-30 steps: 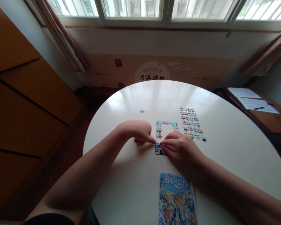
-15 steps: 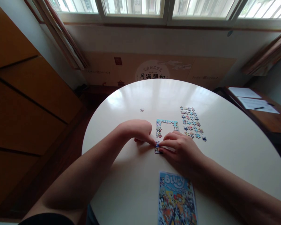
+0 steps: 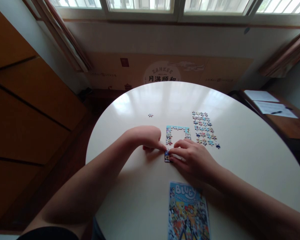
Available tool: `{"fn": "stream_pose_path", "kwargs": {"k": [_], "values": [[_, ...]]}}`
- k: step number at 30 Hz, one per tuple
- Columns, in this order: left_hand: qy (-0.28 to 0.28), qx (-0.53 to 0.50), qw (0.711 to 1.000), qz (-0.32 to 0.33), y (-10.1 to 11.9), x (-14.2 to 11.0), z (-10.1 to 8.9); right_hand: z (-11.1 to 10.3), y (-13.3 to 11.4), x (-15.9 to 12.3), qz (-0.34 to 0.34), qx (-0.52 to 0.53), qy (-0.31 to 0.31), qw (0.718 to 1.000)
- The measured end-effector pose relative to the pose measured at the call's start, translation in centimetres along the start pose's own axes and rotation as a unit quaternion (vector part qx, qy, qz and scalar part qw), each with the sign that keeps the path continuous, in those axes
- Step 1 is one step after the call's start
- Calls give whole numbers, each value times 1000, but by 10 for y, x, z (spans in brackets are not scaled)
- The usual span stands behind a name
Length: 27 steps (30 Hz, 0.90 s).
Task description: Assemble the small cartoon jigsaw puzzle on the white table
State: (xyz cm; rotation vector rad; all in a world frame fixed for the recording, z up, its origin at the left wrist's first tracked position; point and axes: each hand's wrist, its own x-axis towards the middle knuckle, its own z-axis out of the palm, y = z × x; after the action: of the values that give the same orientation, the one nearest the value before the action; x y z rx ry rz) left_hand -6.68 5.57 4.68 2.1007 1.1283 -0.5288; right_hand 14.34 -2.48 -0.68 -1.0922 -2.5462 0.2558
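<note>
Puzzle [image 3: 168,136]: lying flat near the middle of the table; its edge pieces are making a frame with a light blue top, and white table is showing inside it.
Bottom bit [image 3: 167,157]: sitting just below the frame, with a little gap between; the right hand is hiding some of it.
Left hand [image 3: 151,137]: pointing one finger, which is touching the bottom bit's left side, while other fingers are curling under; I cannot tell if it is pinching.
Right hand [image 3: 192,155]: bending its fingers onto the bottom bit from the right; I cannot tell if they are squeezing a piece.
Loose pieces [image 3: 202,135]: lying in rows right of the frame.
Lone piece [image 3: 150,115]: sitting well apart, past the left hand.
Picture sheet [image 3: 188,213]: lying close to the person, showing "BLUEY" and lots of bright characters.
Table [image 3: 130,111]: looking round, white and shiny; light is making bright patches by its far edge, and the arms are making soft shadows.
Window [image 3: 141,5]: letting in light, with bars showing outside.
Curtains [image 3: 67,43]: hanging at both sides.
Tan board [image 3: 190,66]: standing behind the table, showing "ZANKEE".
Cupboard [image 3: 27,110]: standing on the left, all orange-brown wood.
Side table [image 3: 292,126]: holding white papers [image 3: 261,96] and a dark pen [image 3: 276,112] on the right.
</note>
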Motion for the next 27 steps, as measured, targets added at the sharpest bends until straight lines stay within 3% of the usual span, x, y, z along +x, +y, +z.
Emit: {"fn": "stream_pose_path", "kwargs": {"k": [5, 11, 18, 20, 22, 25, 27], "values": [[0, 4, 1000, -10, 2, -3, -1, 0, 0, -1, -14, 22, 32, 999], [-15, -42, 999, -15, -10, -5, -9, -16, 12, -4, -19, 13, 102, 995], [12, -24, 1000, -4, -16, -4, -10, -21, 22, -5, -43, 5, 57, 997], [65, -21, 997, -21, -22, -7, -14, -20, 20, -4, -43, 12, 47, 998], [193, 0, 979, -57, -34, -9, -19, -20, 19, -4, -41, 16, 55, 998], [412, 33, 902, -123, -57, -6, -25, -22, 21, -5, -41, 19, 80, 996], [454, 26, 879, -140, -71, 2, -24, -22, 22, -5, -43, 23, 88, 995]]}}
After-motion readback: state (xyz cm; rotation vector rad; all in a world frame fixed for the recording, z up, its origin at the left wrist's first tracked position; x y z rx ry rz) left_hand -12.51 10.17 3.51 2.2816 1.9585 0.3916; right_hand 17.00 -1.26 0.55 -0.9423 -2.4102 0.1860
